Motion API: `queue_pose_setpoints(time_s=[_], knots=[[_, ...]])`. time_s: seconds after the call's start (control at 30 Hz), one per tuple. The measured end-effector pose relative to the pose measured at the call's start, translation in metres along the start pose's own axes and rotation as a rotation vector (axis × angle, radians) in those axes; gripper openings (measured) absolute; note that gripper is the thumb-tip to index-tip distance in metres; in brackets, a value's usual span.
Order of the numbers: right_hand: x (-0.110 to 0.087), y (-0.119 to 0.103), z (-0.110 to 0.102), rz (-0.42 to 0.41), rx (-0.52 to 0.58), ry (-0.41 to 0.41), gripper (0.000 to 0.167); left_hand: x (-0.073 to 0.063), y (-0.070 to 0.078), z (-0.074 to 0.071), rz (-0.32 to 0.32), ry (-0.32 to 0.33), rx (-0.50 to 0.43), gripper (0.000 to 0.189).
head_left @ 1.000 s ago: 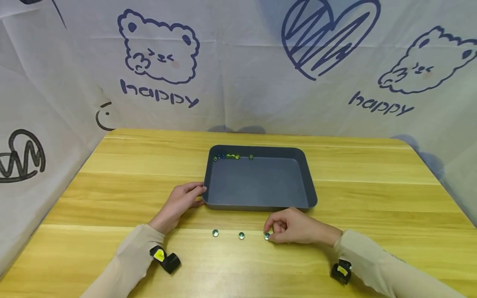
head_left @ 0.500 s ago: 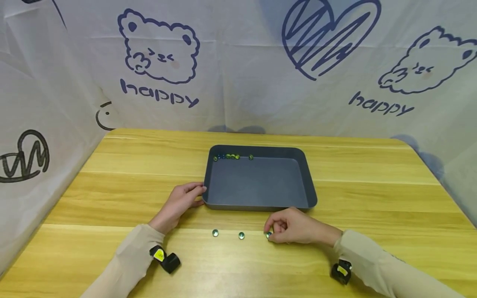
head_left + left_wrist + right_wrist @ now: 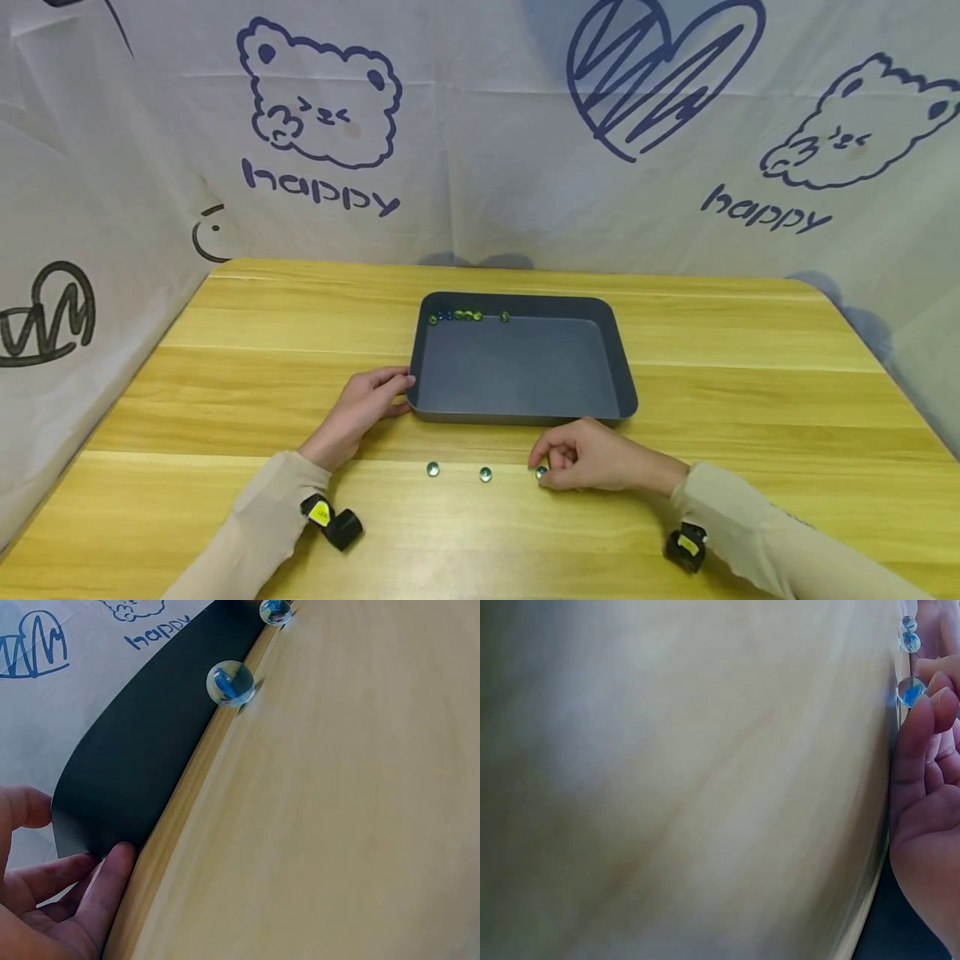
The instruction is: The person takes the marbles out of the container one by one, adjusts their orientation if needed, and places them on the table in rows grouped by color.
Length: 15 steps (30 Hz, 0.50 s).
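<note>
marble (image 3: 542, 472) pinched between the curled thumb and index finger of the right hand (image 3: 592, 457), in front of the near edge of the tray (image 3: 517, 367); whether it clears the desk (image 3: 750, 400) is hard to tell. two more marbles (image 3: 432, 469) (clear glass, blue inside) lie to its left. the left hand (image 3: 363, 408) grips the tray's near left corner. green and blue marbles (image 3: 468, 316) line its far edge.
</note>
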State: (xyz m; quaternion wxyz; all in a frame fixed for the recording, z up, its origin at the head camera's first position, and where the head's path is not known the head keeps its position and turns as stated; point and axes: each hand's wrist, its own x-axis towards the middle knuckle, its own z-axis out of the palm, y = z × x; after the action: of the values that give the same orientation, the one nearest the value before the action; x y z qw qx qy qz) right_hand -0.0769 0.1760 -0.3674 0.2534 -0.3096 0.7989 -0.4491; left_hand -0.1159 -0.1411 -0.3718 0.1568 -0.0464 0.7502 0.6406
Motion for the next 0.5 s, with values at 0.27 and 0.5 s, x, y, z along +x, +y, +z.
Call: queue_pose_setpoints(time_s=[0.27,0.5], knots=[[-0.0011,0.0001,-0.0017,0.01,0.077,-0.002,0.019,0.001,-0.0007,-0.0006,-0.004,0.001,-0.006,0.041],[-0.0031,-0.0016,-0.0047,0.01,0.117,-0.008,0.023,0.0007,-0.0006,0.0,0.001,-0.003,-0.009,0.042]])
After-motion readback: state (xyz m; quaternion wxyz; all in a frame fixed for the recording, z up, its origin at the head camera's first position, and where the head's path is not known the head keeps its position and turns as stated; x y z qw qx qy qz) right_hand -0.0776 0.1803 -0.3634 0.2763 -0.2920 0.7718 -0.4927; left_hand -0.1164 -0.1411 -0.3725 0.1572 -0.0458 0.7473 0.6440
